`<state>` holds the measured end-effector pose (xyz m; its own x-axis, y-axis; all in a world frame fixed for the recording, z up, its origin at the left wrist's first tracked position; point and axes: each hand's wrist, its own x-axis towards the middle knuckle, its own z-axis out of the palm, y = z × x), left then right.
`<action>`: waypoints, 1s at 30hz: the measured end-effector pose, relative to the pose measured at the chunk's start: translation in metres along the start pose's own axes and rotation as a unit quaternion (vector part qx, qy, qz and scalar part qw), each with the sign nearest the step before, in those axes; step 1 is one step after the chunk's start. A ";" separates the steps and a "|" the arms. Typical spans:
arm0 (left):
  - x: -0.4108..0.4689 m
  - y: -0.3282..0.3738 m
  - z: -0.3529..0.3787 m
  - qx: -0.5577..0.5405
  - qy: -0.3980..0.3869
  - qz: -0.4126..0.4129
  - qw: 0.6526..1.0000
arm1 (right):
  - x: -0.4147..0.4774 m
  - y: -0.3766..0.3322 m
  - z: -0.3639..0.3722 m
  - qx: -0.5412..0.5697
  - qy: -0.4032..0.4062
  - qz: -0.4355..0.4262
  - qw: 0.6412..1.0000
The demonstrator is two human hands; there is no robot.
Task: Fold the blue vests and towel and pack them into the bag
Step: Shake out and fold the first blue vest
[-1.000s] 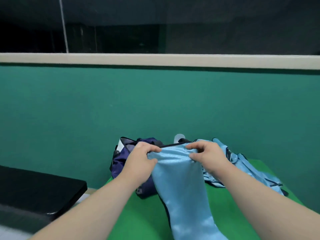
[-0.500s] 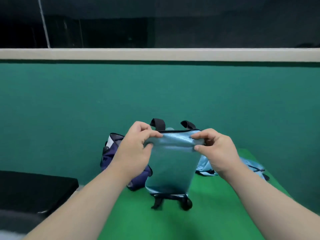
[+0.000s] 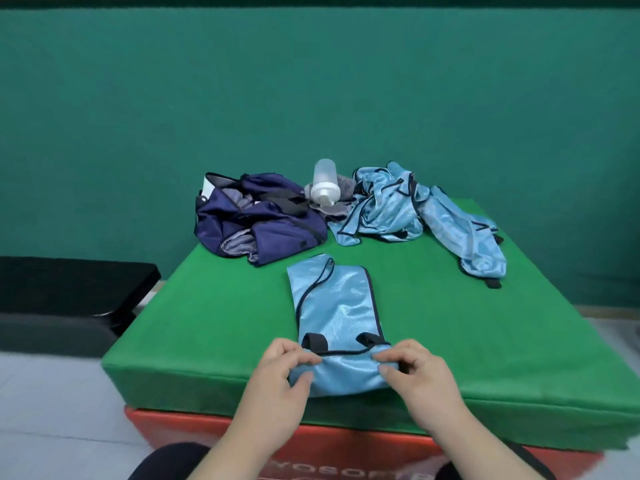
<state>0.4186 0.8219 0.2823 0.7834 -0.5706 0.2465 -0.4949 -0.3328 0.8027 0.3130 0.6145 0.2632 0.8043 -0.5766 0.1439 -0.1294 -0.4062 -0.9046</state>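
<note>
A light blue vest [image 3: 336, 313] with dark trim lies lengthwise on the green mat [image 3: 207, 313], folded into a narrow strip. My left hand [image 3: 280, 379] pinches its near left corner and my right hand [image 3: 415, 379] pinches its near right corner, close to the mat's front edge. At the back left slumps the navy bag [image 3: 263, 223], open on top. A heap of more light blue vests [image 3: 415, 213] lies at the back right. A grey cloth [image 3: 332, 209], perhaps the towel, shows between bag and heap.
A clear plastic bottle [image 3: 323, 181] with a white cap rests between the bag and the heap. The mat sits on a red block [image 3: 207, 431]. A black bench [image 3: 69, 289] stands to the left. A green wall [image 3: 311, 98] rises behind.
I held the vest up in the air in front of me; now it lies flat on the mat with my hands at its near end. The camera has tilted down.
</note>
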 end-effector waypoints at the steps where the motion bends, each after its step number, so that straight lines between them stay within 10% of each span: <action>1: 0.002 0.000 0.001 -0.002 0.003 -0.003 1.000 | 0.001 0.001 0.001 -0.002 0.007 0.000 1.000; 30: 0.067 -0.046 0.024 0.051 -0.043 -0.029 0.997 | 0.036 0.023 0.026 -0.207 -0.033 -0.014 0.978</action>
<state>0.4852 0.7805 0.2485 0.7795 -0.6081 0.1500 -0.4880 -0.4396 0.7541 0.3536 0.6029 0.2374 0.8448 -0.5194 0.1282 -0.3191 -0.6815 -0.6586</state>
